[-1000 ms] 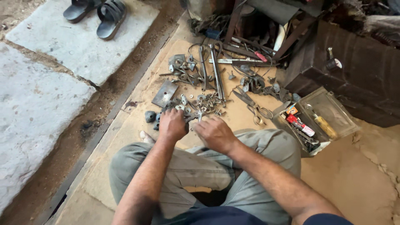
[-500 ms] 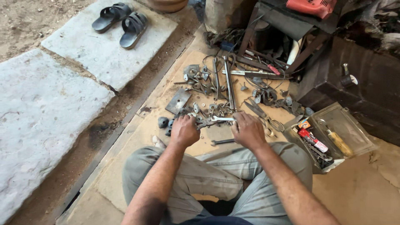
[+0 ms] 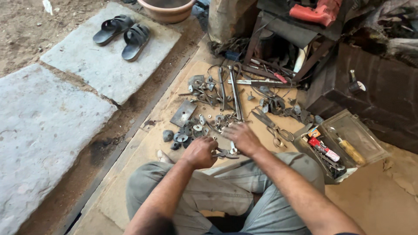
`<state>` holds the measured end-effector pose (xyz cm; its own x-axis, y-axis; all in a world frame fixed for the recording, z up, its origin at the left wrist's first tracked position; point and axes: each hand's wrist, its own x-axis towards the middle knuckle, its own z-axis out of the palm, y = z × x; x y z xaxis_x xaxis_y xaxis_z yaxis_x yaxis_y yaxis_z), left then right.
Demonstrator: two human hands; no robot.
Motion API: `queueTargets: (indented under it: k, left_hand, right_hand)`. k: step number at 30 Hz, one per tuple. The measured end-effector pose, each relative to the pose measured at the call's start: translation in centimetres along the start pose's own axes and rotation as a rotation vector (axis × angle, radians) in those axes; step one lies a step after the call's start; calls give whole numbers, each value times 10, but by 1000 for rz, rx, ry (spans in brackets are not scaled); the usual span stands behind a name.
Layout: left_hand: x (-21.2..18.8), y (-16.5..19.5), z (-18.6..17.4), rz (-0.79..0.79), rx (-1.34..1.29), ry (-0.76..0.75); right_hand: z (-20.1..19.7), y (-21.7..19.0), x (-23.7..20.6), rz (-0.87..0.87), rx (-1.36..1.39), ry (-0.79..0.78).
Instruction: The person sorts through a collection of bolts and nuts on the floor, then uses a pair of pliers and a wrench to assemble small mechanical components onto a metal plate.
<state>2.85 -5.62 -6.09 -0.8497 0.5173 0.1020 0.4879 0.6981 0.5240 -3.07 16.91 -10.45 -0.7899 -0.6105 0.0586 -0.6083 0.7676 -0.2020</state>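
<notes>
The left hand (image 3: 200,152) is curled into a loose fist, its fingers closed on a small dark metal tool (image 3: 224,153) whose jaws poke out to the right of the knuckles; the right hand (image 3: 241,137) lies flat and spread, palm down, its fingertips (image 3: 226,129) resting among the loose parts, gripping nothing that shows; the tool sits between the two hands, touching the left and just under the right thumb.

Around the fingers lies a scatter of washers and small fittings (image 3: 191,130), dull grey, round and pitted; a flat rectangular steel plate (image 3: 183,113) lies just beyond them, and long thin rods (image 3: 235,93) run away from the person; a pair of scissors (image 3: 272,126) lies to the right; all rest on a worn sheet of cardboard (image 3: 130,174), brown and creased.

Half a second ago the hands were further apart, the right one out over the pile; since then it has drawn in toward the left, and the view has tipped down.

Further out, a clear plastic box (image 3: 361,130) holds a yellow-handled screwdriver; two black sandals (image 3: 124,35) sit on a rough stone slab (image 3: 87,74); a red drill (image 3: 315,13) rests above.
</notes>
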Motion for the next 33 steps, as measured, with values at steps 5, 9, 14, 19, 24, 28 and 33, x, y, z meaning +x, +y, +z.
queueTargets:
  k: [5,9,14,19,24,28,33]
  left_hand:
    - [0,-3,1,1,9,-22]
    - [7,-15,2,-321,124,-70]
    - [-1,-29,7,-487,145,131]
    - [-4,-28,9,-514,173,140]
    - [-5,-23,8,-511,181,136]
    - [-7,-21,8,-526,206,108]
    - [-6,-18,4,-552,209,55]
  right_hand:
    - [3,12,0,262,25,-33]
    - [-16,36,-10,534,50,-142]
    - [-29,13,-38,538,317,58]
    - [-45,-34,-57,418,318,225]
    - [-44,-64,-58,379,145,139]
    - [-32,-76,-59,175,24,354]
    - [-24,-78,-53,171,-57,331]
